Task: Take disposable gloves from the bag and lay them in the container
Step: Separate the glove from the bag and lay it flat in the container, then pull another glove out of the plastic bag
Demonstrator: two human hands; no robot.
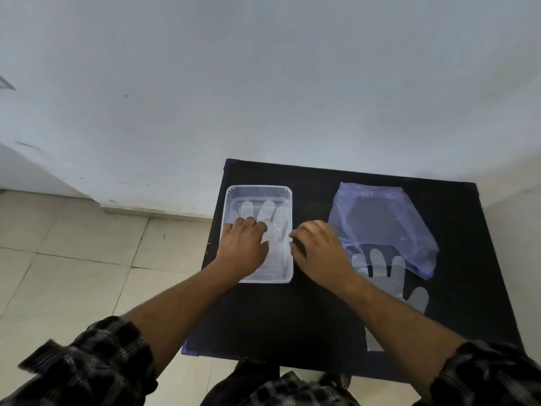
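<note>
1. I take the clear container [288,191] on the black table [316,312] as my landmark. At least one clear glove [265,210] lies flat inside it, its fingers pointing to the container's far end. How many are stacked there I cannot tell.
2. Left hand [244,247] rests inside the container, palm down, fingers together and curled, pressing the glove flat. It pins the glove, but does not look closed around it.
3. Right hand [320,253] sits just beside the container's right wall, fingertips pinched at the rim on what looks like a film edge. Whether it truly grips I cannot tell.
4. To the right of the container lies the bluish bag [380,218], mostly slack.
5. One more glove [392,276] lies loose on the table at the bag's near end, right of the container.
6. My judgement: partly done. The loose glove remains, and the bag may hold more.
</note>
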